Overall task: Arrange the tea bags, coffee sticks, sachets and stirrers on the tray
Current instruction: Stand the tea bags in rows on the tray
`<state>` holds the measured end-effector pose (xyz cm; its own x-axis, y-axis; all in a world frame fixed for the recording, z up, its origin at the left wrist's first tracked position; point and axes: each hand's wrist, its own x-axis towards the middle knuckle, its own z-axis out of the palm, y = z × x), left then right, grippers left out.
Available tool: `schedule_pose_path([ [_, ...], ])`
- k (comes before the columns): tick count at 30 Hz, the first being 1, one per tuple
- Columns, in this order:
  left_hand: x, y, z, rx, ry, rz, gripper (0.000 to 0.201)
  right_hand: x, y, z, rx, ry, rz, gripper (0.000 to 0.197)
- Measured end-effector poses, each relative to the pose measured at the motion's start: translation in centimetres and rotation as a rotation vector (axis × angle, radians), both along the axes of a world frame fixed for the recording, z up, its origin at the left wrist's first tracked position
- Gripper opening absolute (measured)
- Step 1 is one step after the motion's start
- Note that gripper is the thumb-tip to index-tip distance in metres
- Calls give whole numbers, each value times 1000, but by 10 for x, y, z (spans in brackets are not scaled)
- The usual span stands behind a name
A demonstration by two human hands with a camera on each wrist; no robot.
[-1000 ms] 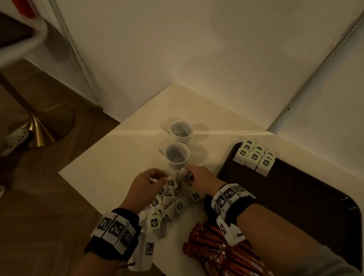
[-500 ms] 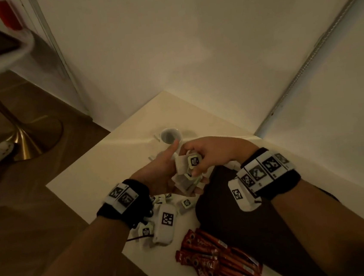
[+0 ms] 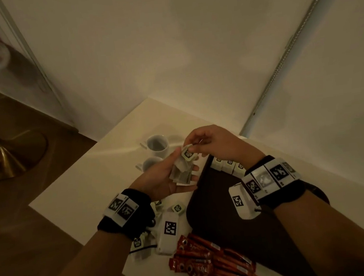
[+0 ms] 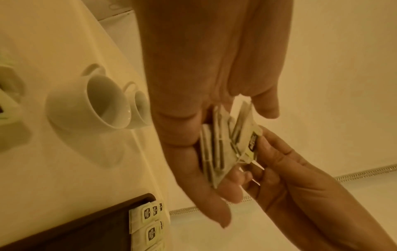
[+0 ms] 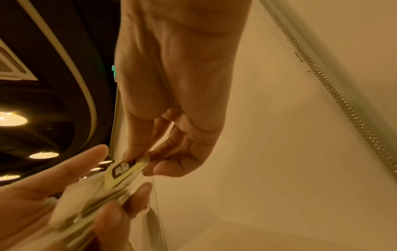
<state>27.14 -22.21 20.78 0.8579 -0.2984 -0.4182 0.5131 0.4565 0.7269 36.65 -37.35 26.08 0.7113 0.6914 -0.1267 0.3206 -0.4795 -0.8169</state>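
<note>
My left hand (image 3: 169, 180) is palm up over the table beside the tray's left edge and grips a small stack of tea bags (image 3: 181, 174). My right hand (image 3: 194, 143) pinches the tag (image 3: 188, 153) of the top bag. The left wrist view shows the stack (image 4: 223, 144) on edge between my left thumb and fingers (image 4: 227, 191). The tag (image 5: 124, 169) is blurred in the right wrist view. A row of tea bags (image 3: 227, 165) lies at the far left corner of the dark tray (image 3: 225, 218). Red coffee sticks (image 3: 212, 262) lie on the table near me.
Two white cups (image 3: 158, 143) (image 3: 150, 163) stand on the cream table (image 3: 92, 187) just beyond my hands. Loose tea bags (image 3: 177, 208) lie under my left wrist. A wall closes the far side. The table's left edge drops to a wooden floor.
Both hands have lifted from the loose pile on the table. My left hand now carries a stack, and my right hand has come over it to the top tag.
</note>
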Motion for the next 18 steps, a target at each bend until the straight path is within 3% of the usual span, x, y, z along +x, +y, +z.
schedule_pose_path([
  [6, 2, -3, -12, -41, 17, 239, 36, -4, -10, 19, 98, -58, -60, 14],
  [8, 6, -4, -12, 3, -43, 343, 28, -5, -9, 22, 117, -95, -72, 15],
  [12, 12, -4, -2, 128, -227, 387, 12, -5, -8, 30, 85, -292, -76, 10],
  [18, 16, -2, 15, 292, -485, 378, 26, -2, -12, 41, 167, -340, -35, 9],
])
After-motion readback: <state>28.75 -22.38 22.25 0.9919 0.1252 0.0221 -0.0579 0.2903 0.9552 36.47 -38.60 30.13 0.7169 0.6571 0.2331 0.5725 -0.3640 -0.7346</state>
